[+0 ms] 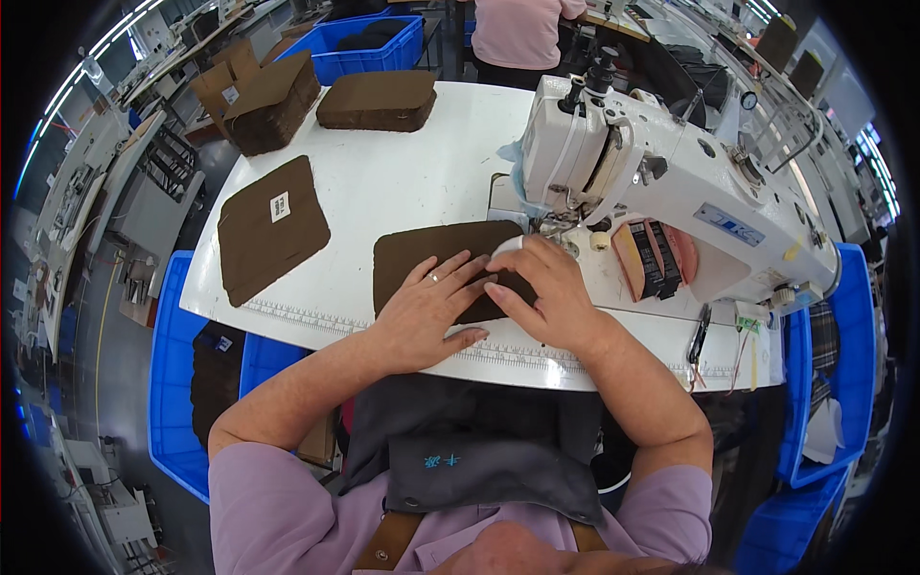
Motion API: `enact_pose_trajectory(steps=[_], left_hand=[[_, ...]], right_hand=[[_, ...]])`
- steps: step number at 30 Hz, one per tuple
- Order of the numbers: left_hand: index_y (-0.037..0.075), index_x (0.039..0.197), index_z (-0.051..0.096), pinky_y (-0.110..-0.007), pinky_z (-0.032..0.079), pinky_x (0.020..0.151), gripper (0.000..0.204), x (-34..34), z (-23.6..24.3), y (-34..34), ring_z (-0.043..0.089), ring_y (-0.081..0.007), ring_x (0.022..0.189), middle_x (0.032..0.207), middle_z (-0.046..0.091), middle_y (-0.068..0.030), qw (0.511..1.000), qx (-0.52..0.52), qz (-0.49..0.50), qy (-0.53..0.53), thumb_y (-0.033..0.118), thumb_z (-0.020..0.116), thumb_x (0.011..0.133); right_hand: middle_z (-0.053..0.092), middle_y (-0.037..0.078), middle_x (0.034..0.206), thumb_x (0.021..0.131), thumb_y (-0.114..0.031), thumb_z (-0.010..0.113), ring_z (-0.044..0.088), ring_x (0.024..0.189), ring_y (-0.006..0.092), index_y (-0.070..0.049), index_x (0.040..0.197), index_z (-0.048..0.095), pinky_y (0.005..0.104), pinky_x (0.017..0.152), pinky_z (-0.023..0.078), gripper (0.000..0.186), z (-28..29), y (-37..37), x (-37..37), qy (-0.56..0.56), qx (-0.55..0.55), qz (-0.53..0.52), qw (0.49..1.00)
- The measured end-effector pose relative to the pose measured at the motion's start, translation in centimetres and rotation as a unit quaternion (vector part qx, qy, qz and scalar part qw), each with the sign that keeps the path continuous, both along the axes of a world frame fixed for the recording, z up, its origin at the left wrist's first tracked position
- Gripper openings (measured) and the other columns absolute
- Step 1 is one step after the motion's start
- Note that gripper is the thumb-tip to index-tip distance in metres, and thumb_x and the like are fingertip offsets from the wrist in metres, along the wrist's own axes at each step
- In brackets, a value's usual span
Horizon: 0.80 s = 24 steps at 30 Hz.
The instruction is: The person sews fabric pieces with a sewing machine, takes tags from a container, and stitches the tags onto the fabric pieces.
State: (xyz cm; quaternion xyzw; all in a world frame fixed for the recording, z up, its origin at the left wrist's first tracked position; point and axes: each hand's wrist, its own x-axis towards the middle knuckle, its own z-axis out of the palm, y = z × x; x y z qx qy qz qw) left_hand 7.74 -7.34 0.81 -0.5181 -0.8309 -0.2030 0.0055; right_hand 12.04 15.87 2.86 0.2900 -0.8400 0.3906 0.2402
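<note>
The left hand (422,321) rests with fingers spread on the brown panel (402,257), left of the sewing machine (680,168). Whether the right hand (546,287) pinches cloth, I cannot tell. Light, even pressure should keep the panel smooth. The white bench (412,182) carries brown stacks (374,94) at far left; a co-worker (517,31) is beyond.

The left hand (422,321) and right hand (551,292) hide part of the brown fabric piece (412,251); whether the right fingers (514,307) pinch it cannot be told. The sewing machine's (685,158) needle cannot be made out. A far co-worker (517,36) is cut off above the shoulders. The surface (470,144) partly hides the left blue bin (174,383).
</note>
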Motion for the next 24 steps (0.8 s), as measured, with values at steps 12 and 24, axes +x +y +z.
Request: enact_pose_trajectory(steps=[12, 24], left_hand=[[0.005, 0.153, 0.046, -0.062, 0.019, 0.124, 0.067, 0.3, 0.2, -3.7, 0.025, -0.0333, 0.158, 0.166, 0.036, -0.0167, 0.994, -0.041, -0.089, -0.055, 0.051, 0.052, 0.105], [0.001, 0.1, 0.077, -0.039, 0.057, 0.087, 0.047, -13.0, 1.5, -20.9, 0.072, -0.0283, 0.096, 0.1, 0.072, -0.0143, 0.889, 0.058, 0.454, 0.007, 0.035, 0.093, 0.073]], right_hand=[[0.066, 0.016, 0.111, 0.093, -0.036, 0.072, 0.061, 0.114, 0.0369, -0.003, 0.127, 0.064, 0.0473, 0.101, 0.046, 0.049, -1.3, -1.7, 1.2, -0.038, 0.217, -0.036, 0.975], [0.064, 0.009, 0.101, 0.086, -0.024, 0.078, 0.06, 0.098, 0.031, -0.01, 0.113, 0.071, 0.0442, 0.091, 0.046, 0.031, 0.0, -1.7, 1.0, 0.038, 0.193, -0.038, 0.98]])
